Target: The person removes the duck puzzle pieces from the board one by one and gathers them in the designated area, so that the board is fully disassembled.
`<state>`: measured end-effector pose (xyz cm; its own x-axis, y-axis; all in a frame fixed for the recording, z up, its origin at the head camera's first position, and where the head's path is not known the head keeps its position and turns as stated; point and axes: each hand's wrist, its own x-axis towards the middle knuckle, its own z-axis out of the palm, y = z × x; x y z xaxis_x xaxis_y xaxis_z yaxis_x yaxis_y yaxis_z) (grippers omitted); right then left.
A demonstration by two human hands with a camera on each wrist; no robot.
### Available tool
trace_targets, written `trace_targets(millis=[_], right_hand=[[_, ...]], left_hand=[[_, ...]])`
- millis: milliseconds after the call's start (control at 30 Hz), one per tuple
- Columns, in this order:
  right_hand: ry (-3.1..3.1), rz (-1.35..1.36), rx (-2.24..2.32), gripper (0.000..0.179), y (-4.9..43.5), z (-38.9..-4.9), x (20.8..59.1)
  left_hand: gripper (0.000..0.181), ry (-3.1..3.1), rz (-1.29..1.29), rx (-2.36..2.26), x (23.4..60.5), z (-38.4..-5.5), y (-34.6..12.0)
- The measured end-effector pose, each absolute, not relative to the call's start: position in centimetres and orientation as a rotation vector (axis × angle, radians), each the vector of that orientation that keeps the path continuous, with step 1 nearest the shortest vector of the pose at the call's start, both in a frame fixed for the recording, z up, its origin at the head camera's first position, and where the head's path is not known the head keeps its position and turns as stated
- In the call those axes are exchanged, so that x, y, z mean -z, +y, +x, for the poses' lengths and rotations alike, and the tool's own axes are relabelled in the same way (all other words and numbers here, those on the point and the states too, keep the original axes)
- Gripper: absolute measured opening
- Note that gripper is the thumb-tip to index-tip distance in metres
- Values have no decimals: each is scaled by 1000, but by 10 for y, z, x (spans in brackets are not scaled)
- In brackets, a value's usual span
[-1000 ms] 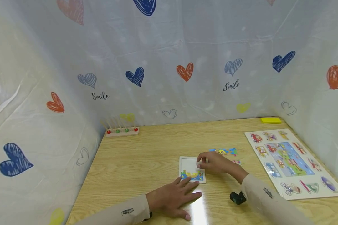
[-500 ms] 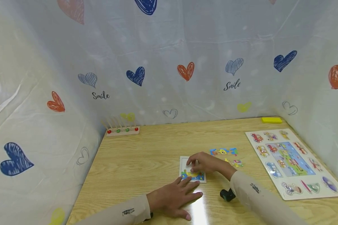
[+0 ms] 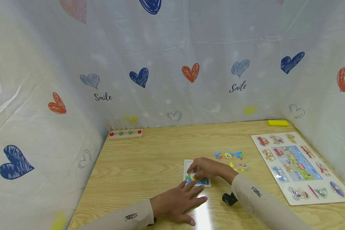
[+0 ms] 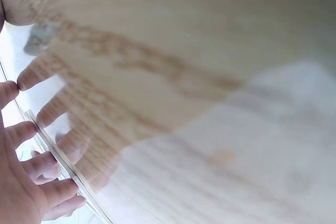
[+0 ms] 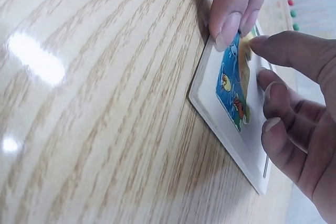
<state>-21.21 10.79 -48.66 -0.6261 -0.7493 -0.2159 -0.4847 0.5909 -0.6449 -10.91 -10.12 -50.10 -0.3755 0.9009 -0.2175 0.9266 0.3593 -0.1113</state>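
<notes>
In the head view a small white puzzle tray (image 3: 185, 164) lies on the table, its lower part filled with blue and yellow jigsaw pieces (image 5: 231, 80). My left hand (image 3: 178, 203) is spread flat, fingertips on the tray's near edge. Above the tray is my right hand (image 3: 208, 167), fingers bent downward. In the right wrist view one of its digits (image 5: 294, 51) touches the yellow part of the picture, while the other fingers curl over the bare white area. Whether a piece sits between those fingertips is hidden.
Loose jigsaw pieces (image 3: 228, 155) lie right of the tray, with more pieces (image 3: 241, 167) nearer me. A large vehicle puzzle board (image 3: 257, 153) occupies the right side. Toward the back are a peg rack (image 3: 126, 135) and a yellow block (image 3: 278, 123). A printed curtain (image 3: 166, 95) encloses the table.
My right hand has moved left over the tray and slightly toward me, uncovering the loose pieces on the right. My left hand has stayed in place.
</notes>
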Motion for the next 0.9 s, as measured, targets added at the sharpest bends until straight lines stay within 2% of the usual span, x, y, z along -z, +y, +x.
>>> trace_targets(millis=[567, 900], right_hand=[[2329, -987, 749, 19, 101, -210, 484], [2374, -974, 718, 29, 101, -208, 481]], left_hand=[[82, 2493, 1687, 338, 501, -108, -102], [82, 2486, 1679, 332, 499, -108, -101]])
